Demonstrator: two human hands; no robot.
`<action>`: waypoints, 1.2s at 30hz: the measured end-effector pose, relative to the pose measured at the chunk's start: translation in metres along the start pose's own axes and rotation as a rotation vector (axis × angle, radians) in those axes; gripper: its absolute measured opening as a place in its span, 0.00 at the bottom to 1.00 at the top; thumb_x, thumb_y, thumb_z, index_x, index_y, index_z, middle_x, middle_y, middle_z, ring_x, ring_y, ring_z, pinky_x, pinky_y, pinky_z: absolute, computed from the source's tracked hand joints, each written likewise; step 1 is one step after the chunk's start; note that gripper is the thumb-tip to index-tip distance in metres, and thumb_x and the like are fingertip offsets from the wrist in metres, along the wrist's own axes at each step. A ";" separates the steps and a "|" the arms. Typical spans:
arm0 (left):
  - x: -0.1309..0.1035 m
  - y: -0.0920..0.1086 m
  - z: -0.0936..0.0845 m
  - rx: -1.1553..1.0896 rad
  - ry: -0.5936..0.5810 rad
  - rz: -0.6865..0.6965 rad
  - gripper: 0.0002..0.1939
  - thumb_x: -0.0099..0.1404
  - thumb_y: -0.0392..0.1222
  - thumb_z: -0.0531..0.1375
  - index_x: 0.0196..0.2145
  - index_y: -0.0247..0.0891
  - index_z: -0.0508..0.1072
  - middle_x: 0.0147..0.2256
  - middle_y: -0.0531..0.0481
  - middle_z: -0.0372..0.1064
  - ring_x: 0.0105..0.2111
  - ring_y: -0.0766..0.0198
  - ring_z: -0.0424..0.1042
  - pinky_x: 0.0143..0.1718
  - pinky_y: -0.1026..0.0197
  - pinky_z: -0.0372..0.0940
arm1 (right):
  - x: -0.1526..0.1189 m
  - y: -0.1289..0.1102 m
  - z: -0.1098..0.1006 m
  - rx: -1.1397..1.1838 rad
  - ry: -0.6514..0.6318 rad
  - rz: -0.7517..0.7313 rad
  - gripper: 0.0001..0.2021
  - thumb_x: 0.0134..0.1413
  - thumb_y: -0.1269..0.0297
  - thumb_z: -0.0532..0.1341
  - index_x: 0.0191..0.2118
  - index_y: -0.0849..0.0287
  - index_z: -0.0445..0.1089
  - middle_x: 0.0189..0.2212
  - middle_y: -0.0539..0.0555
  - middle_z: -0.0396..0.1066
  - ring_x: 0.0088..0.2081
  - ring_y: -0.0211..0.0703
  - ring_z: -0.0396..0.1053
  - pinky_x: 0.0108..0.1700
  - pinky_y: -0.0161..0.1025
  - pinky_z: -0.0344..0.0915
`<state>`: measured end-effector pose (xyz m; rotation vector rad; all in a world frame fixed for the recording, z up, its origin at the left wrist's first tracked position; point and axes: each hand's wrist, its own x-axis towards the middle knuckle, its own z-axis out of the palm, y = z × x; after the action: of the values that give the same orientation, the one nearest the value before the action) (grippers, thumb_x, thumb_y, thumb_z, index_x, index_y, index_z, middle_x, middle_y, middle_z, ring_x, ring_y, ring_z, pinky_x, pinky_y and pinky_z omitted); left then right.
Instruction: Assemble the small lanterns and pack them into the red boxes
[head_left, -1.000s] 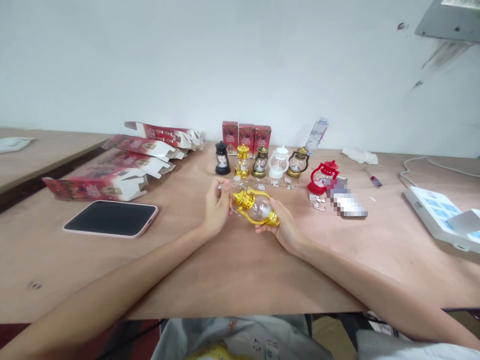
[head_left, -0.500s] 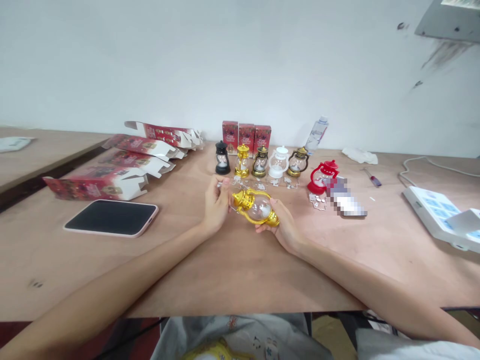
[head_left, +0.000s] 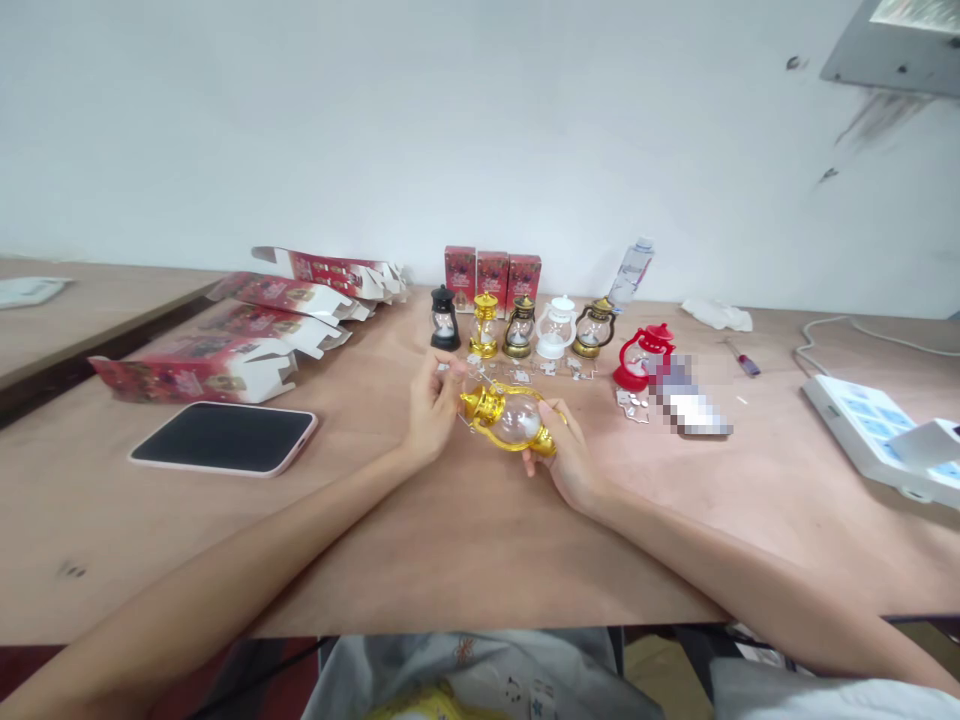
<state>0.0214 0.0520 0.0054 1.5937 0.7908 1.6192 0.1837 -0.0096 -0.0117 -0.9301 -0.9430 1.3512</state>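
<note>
A shiny gold mini lantern (head_left: 519, 418) with a clear bulb lies sideways in the air, its cap pointing left. My right hand (head_left: 574, 462) is closed round its base end. At the cap, my left hand (head_left: 435, 405) pinches a thin wire handle (head_left: 480, 374) that runs over the lantern's top. Part of the wire is hidden by the fingers. Behind, upright in a row, stand a black lantern (head_left: 445, 322), a gold lantern (head_left: 486, 326), a white lantern (head_left: 556, 328) and two bronze ones. A red lantern (head_left: 643, 356) stands to the right.
Small metal wire pieces (head_left: 521, 371) lie before the row. Three red boxes (head_left: 492, 280) and a bottle (head_left: 631, 272) stand behind. Opened red cartons (head_left: 202, 365) and a phone (head_left: 223, 437) are left; a second phone (head_left: 694, 405), screwdriver (head_left: 747, 362) and power strip (head_left: 862, 425) right.
The wire now shows above the lantern's cap, where my left fingers have shifted slightly. My right fingers have changed their hold on the base a little. The lantern stays in nearly the same place.
</note>
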 end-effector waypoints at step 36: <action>0.006 -0.009 0.001 -0.082 0.075 -0.189 0.19 0.56 0.56 0.63 0.27 0.40 0.62 0.11 0.62 0.55 0.09 0.73 0.52 0.10 0.71 0.47 | 0.001 0.003 0.001 0.008 -0.061 -0.061 0.17 0.51 0.48 0.61 0.33 0.54 0.56 0.25 0.42 0.65 0.16 0.28 0.60 0.13 0.24 0.48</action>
<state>0.0228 0.0620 0.0014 1.3652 0.8750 1.5613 0.1816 -0.0086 -0.0138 -0.8518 -1.0037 1.3366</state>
